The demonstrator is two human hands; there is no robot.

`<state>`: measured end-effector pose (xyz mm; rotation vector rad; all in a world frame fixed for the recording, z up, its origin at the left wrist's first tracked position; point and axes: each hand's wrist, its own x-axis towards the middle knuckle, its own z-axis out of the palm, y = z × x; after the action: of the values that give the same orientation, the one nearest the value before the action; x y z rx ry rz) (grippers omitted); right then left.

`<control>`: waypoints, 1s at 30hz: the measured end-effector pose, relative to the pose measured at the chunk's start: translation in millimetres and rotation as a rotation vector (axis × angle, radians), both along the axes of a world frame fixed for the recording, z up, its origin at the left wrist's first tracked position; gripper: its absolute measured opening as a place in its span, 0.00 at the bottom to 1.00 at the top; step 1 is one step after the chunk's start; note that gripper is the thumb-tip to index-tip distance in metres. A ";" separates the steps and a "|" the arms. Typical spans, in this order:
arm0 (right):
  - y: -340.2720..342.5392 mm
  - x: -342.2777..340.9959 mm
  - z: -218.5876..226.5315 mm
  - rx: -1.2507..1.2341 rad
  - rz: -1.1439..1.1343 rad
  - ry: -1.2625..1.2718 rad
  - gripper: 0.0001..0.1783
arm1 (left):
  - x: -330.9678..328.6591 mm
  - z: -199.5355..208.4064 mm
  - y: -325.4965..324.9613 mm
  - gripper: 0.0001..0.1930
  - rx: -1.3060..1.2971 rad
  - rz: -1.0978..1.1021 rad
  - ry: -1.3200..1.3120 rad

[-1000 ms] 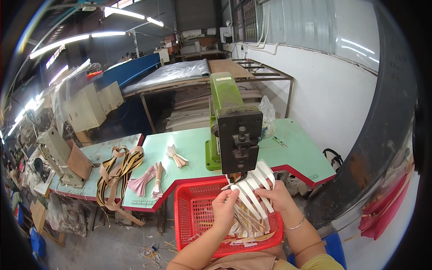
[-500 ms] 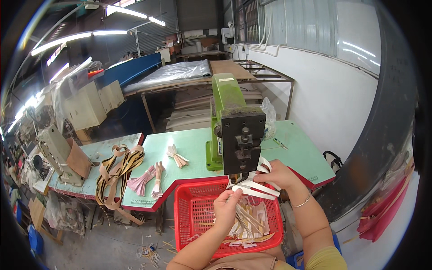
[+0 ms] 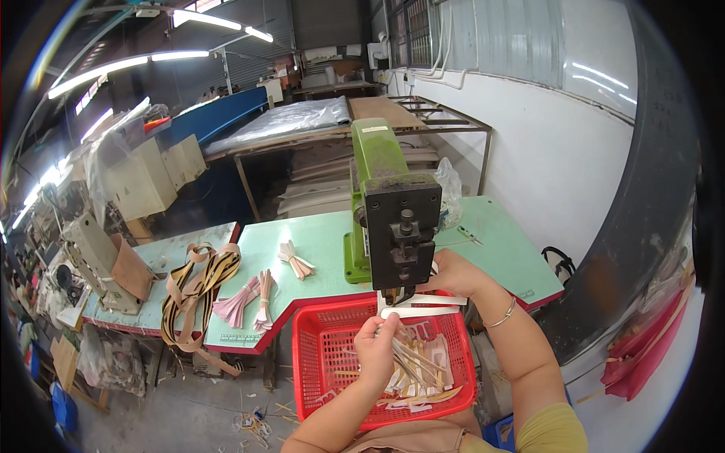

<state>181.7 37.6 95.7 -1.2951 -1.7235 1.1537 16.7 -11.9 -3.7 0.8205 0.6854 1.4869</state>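
A green bench machine (image 3: 371, 147) with a black front head (image 3: 402, 234) stands at the table's front edge. Just below its tool, flat white strips (image 3: 427, 311) stretch sideways over the basket. My left hand (image 3: 376, 347) is closed, thumb and fingers pinching the left end of a strip near the tool. Close by the head's right side is my right hand (image 3: 451, 273), its fingers curled and partly hidden by the machine; a bit of white strip shows at them. Beneath both hands, the red plastic basket (image 3: 303, 362) holds many loose white and tan strips (image 3: 419, 370).
Pink and cream strip bundles (image 3: 240, 303) lie on the green tabletop (image 3: 317, 264), left of the machine. Beyond them is a heap of striped webbing (image 3: 185, 294). A small green-handled tool (image 3: 468, 235) lies at right. A dark pillar (image 3: 634, 249) rises on the right.
My right hand has moved up and left, closer to the machine head, and the strips beneath it are less fanned out. My left hand has shifted slightly left and stays pinched.
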 end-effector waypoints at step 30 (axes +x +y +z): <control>-72.1 -64.8 -104.9 0.136 -0.605 1.023 0.14 | -5.6 -22.8 8.7 0.09 0.057 -0.288 0.341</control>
<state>116.9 -34.5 -9.2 -0.7944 -0.5876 1.0158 11.1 -3.2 -26.5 1.1809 0.7424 1.1214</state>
